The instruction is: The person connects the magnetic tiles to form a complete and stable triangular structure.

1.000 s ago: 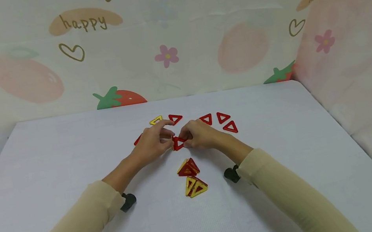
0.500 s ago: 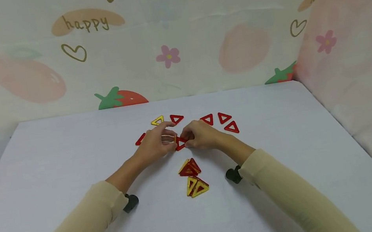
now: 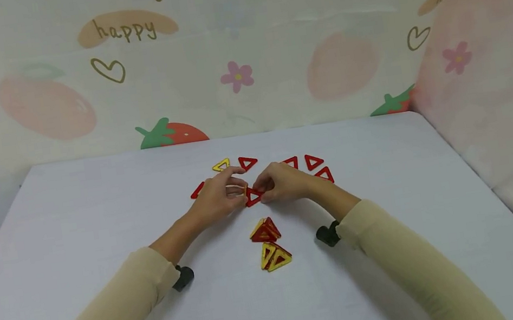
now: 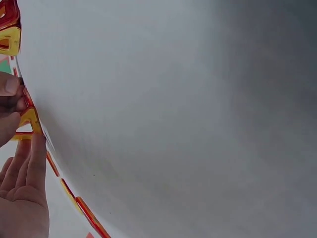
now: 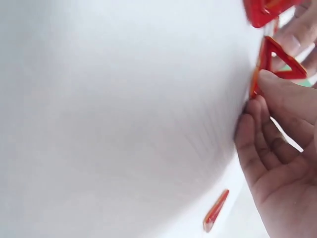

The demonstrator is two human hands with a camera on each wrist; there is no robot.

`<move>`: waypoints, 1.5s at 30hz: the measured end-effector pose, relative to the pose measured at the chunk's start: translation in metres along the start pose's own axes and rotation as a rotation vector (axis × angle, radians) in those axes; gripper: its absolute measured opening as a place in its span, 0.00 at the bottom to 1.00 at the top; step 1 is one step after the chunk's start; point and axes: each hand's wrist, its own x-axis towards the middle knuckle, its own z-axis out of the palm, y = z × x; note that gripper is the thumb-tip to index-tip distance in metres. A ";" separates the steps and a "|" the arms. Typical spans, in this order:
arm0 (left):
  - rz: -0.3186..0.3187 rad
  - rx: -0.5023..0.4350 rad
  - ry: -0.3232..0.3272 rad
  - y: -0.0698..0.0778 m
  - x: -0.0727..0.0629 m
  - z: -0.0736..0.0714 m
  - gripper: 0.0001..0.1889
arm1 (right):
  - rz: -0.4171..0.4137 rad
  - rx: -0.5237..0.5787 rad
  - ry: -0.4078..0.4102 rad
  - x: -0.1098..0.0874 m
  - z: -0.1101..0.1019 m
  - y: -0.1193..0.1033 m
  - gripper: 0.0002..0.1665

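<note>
My left hand pinches an upright yellow triangular magnetic tile between thumb and fingers at the middle of the table. Facing me beside it stands a red triangular magnetic tile, its edge near the left fingertips. With thumb and fingertips, my right hand pinches the red tiles' lower right corner, clearest in the right wrist view. Whether a further tile lies beneath them is hard to tell. Closer to me sit two small built pyramids, one mostly red and one mostly yellow.
Behind my left hand lie a yellow tile and a red tile; another red tile is partly covered by that hand. Several red tiles, one of them flat, lie behind my right hand. A patterned cloth hangs beyond the white table.
The whole head view has drifted slightly, so everything sits a little further right. Both hands stay around the same tiles, with only small finger shifts. The pyramids stay put.
</note>
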 end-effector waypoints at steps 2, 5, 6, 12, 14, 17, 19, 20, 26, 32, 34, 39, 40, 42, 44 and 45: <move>-0.001 0.005 -0.003 0.001 0.000 0.001 0.29 | -0.006 -0.014 0.007 -0.002 -0.004 0.002 0.16; -0.017 0.005 -0.005 0.002 0.000 0.001 0.29 | -0.002 -0.044 0.090 -0.006 -0.009 0.009 0.17; -0.020 0.006 -0.007 0.002 0.000 0.001 0.29 | 0.003 -0.052 0.136 -0.008 -0.011 0.011 0.17; -0.030 0.013 -0.006 0.004 0.001 0.002 0.29 | 0.082 -0.054 0.410 -0.018 -0.025 0.028 0.20; -0.026 0.016 -0.004 0.004 0.001 0.002 0.29 | 0.129 -0.048 0.455 -0.021 -0.028 0.032 0.23; -0.014 0.018 -0.003 0.005 0.000 0.002 0.29 | 0.196 -0.033 0.480 -0.024 -0.032 0.037 0.26; -0.009 0.016 -0.004 0.005 0.000 0.002 0.29 | 0.220 -0.031 0.480 -0.024 -0.033 0.039 0.28; -0.006 0.015 -0.004 0.005 0.000 0.002 0.29 | 0.231 -0.028 0.473 -0.024 -0.032 0.040 0.28; -0.006 0.015 0.003 0.005 -0.001 0.003 0.29 | 0.267 -0.030 0.427 -0.024 -0.029 0.040 0.29; -0.014 0.010 0.004 0.006 -0.001 0.003 0.29 | 0.278 -0.030 0.417 -0.022 -0.028 0.039 0.27; -0.020 0.010 0.004 0.006 -0.001 0.003 0.29 | 0.266 -0.026 0.408 -0.022 -0.027 0.040 0.27; -0.017 0.017 0.003 0.006 0.000 0.003 0.29 | 0.224 -0.026 0.385 -0.019 -0.026 0.041 0.24; -0.016 0.018 0.002 0.006 0.000 0.003 0.29 | 0.218 -0.027 0.382 -0.019 -0.025 0.041 0.24; -0.016 0.015 0.002 0.005 0.000 0.002 0.28 | 0.207 -0.030 0.375 -0.018 -0.024 0.041 0.24; -0.016 0.012 0.001 0.006 0.000 0.002 0.28 | 0.198 -0.033 0.369 -0.018 -0.023 0.041 0.24; -0.015 0.012 0.000 0.005 0.000 0.002 0.28 | 0.193 -0.035 0.368 -0.018 -0.023 0.041 0.24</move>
